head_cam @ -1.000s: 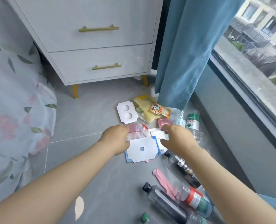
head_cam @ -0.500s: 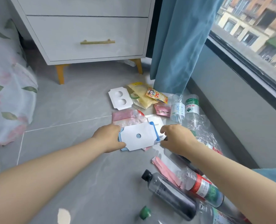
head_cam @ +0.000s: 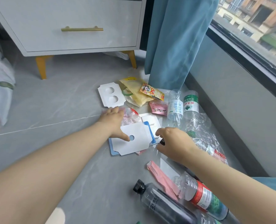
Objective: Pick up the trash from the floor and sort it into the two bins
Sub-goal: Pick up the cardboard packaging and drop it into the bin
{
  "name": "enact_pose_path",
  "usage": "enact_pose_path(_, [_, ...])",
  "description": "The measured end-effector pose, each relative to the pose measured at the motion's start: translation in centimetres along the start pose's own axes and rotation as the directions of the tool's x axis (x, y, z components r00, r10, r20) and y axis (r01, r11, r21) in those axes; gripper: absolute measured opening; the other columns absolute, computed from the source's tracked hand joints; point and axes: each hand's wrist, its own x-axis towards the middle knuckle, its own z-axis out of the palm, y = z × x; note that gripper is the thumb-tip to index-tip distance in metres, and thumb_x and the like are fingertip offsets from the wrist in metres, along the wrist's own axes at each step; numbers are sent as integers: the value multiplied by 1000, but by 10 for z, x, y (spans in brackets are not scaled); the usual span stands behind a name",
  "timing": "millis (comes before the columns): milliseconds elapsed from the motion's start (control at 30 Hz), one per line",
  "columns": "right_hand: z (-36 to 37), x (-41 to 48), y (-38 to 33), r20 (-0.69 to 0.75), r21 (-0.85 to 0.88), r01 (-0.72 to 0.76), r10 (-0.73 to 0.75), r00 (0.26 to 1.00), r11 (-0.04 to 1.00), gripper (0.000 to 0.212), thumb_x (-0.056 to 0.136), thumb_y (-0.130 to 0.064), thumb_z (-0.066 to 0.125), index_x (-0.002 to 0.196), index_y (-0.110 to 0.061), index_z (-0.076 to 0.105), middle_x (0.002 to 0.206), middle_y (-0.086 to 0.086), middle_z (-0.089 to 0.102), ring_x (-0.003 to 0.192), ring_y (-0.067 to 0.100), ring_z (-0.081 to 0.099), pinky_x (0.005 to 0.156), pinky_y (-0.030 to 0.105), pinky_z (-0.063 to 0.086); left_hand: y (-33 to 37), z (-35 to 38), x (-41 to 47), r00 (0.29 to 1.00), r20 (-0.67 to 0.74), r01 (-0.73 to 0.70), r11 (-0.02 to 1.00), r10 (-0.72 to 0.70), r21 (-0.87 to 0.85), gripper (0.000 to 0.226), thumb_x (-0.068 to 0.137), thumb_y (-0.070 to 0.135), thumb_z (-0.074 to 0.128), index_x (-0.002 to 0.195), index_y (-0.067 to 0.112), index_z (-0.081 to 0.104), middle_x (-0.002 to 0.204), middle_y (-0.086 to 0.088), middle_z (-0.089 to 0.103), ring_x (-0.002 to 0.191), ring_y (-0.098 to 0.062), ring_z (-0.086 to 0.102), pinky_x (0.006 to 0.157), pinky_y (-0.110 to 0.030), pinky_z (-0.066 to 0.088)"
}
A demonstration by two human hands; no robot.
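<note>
Trash lies scattered on the grey floor. A white card with a round hole [head_cam: 134, 143] sits on a blue-edged card [head_cam: 112, 151]. My left hand [head_cam: 113, 122] lies flat across its far corner, thumb beside the hole, fingers spread toward a crumpled pink plastic bag [head_cam: 130, 117]. My right hand [head_cam: 172, 143] is curled down over the black cap [head_cam: 162, 141] of a bottle hidden under my palm. Further back are a white card with two holes [head_cam: 110, 95], a yellow bag [head_cam: 134, 91], a cartoon snack wrapper [head_cam: 151, 91] and two clear bottles [head_cam: 175, 107]. No bin is in view.
A white nightstand [head_cam: 79, 29] on yellow legs stands at the back and a blue curtain [head_cam: 174, 38] hangs to its right. The window wall [head_cam: 231, 94] runs along the right. A dark bottle [head_cam: 163, 206], a red-label bottle [head_cam: 203, 198] and a pink strip [head_cam: 161, 177] lie near me.
My left hand has moved from the card's left edge onto the card, reaching toward the pink bag. My right hand stays low by the black cap. The view has moved closer.
</note>
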Motion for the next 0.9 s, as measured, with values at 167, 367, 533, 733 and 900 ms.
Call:
enact_pose_path(167, [8, 2, 5, -37, 37, 34, -33, 999, 999, 42, 86, -24, 54, 128, -22, 54, 117, 0, 63, 107, 23, 59, 78, 29, 47, 3, 8, 24, 997, 78, -20, 996, 14, 84, 147, 38, 82, 70, 152, 23, -3, 160, -3, 2, 147, -26, 4, 117, -49, 20])
enact_pose_path(367, [15, 8, 12, -24, 42, 6, -5, 1000, 999, 42, 85, -24, 56, 126, -22, 56, 113, 1, 64, 104, 24, 60, 79, 32, 52, 4, 19, 27, 1000, 10, 16, 988, -18, 153, 133, 35, 76, 77, 142, 19, 23, 140, -7, 30, 133, -29, 27, 108, -46, 32])
enact_pose_path(533, [17, 8, 17, -11, 38, -12, 12, 1000, 999, 41, 83, -22, 57, 124, -21, 57, 111, 0, 64, 102, 23, 60, 79, 34, 52, 6, 18, 21, 999, 14, 41, 991, -43, 128, 106, 42, 71, 79, 125, 18, 41, 128, -5, 37, 126, -26, 30, 98, -40, 40])
enact_pose_path(733, [12, 9, 14, -9, 27, -24, 25, 1000, 999, 41, 84, -24, 58, 124, -21, 56, 113, 1, 63, 104, 25, 59, 81, 35, 52, 0, 24, 7, 997, 41, 57, 995, -60, 80, 80, 54, 65, 78, 114, 20, 49, 123, -2, 46, 119, -24, 44, 89, -34, 42])
enact_pose_path(900, [9, 7, 13, 19, 18, -27, 27, 999, 999, 42, 83, -22, 57, 125, -19, 56, 114, 3, 63, 105, 26, 59, 81, 37, 53, -20, 37, -13, 985, 131, 122, 990, -112, -69, 53, 62, 57, 77, 93, 22, 51, 104, 4, 60, 97, -20, 59, 71, -28, 44])
